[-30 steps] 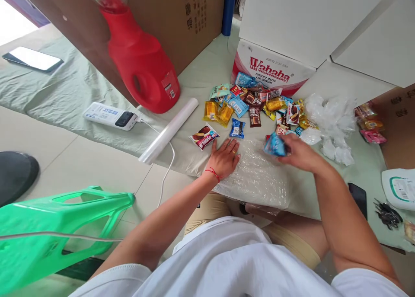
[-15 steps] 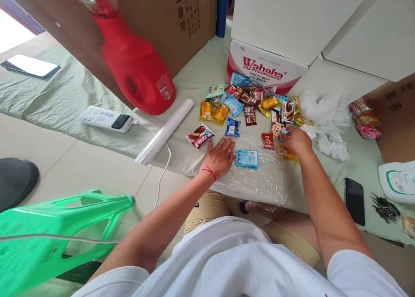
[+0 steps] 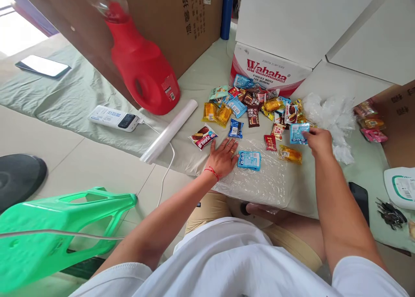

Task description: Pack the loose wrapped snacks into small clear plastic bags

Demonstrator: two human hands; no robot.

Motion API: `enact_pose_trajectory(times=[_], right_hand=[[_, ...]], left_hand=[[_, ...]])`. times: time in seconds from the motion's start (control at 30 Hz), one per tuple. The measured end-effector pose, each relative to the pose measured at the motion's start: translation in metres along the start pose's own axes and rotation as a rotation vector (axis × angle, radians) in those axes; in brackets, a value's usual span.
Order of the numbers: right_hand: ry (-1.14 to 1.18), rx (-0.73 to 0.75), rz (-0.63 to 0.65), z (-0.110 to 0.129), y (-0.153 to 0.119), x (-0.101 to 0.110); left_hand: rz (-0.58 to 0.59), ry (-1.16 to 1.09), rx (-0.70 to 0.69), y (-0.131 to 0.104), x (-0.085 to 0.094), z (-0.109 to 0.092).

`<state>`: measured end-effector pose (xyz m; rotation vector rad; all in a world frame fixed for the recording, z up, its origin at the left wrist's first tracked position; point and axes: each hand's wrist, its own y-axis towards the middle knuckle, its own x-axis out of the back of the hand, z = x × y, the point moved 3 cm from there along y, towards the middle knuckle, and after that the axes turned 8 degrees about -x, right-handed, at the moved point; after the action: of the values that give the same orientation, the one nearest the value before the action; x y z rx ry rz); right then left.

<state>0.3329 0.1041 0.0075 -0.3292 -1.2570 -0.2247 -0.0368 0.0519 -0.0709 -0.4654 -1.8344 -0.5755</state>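
My left hand (image 3: 223,158) lies flat with fingers stretched on the edge of a clear plastic bag (image 3: 262,184). Just right of its fingertips, a light-blue snack packet (image 3: 249,160) rests on the bag. My right hand (image 3: 319,141) pinches another light-blue snack packet (image 3: 298,133) by its right edge, in front of the snack pile. Close by lie a small red packet (image 3: 270,143) and a yellow-wrapped cake (image 3: 291,154). Beyond my left hand are a dark-blue packet (image 3: 235,128) and a red-and-white cake packet (image 3: 203,136).
Mixed snacks (image 3: 253,116) lie before a Wahaha carton (image 3: 270,68). Crumpled clear bags (image 3: 330,115) are at the right. To the left are a plastic film roll (image 3: 170,130), a power bank (image 3: 113,118) and a red jug (image 3: 145,72). A green stool (image 3: 65,219) stands on the floor.
My right hand has moved right, bringing the light-blue packet out from the pile's front edge into full view. My left hand stays flat on the bag. The view has shifted slightly.
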Motion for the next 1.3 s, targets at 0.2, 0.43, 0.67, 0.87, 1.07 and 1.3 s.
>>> enact_pose_trajectory(times=[0.2, 0.43, 0.67, 0.87, 1.07, 1.3], right_hand=[[0.22, 0.324, 0.367, 0.081, -0.053, -0.016], [-0.201, 0.551, 0.324, 0.15, -0.088, -0.075], [-0.309, 0.743, 0.302, 0.141, -0.117, -0.076], [-0.348, 0.743, 0.294, 0.134, -0.133, -0.075], [-0.385, 0.602, 0.262, 0.131, -0.138, -0.074], [-0.418, 0.416, 0.148, 0.144, -0.148, -0.085]], left_hand=[[0.009, 0.012, 0.006, 0.0, 0.0, 0.0], [0.009, 0.031, -0.017, 0.0, -0.002, -0.001], [0.005, 0.049, -0.013, 0.0, -0.002, -0.001], [-0.009, 0.036, -0.014, 0.0, -0.002, -0.001], [-0.023, 0.02, -0.019, 0.0, -0.002, -0.001], [-0.02, 0.017, -0.017, -0.001, -0.004, 0.0]])
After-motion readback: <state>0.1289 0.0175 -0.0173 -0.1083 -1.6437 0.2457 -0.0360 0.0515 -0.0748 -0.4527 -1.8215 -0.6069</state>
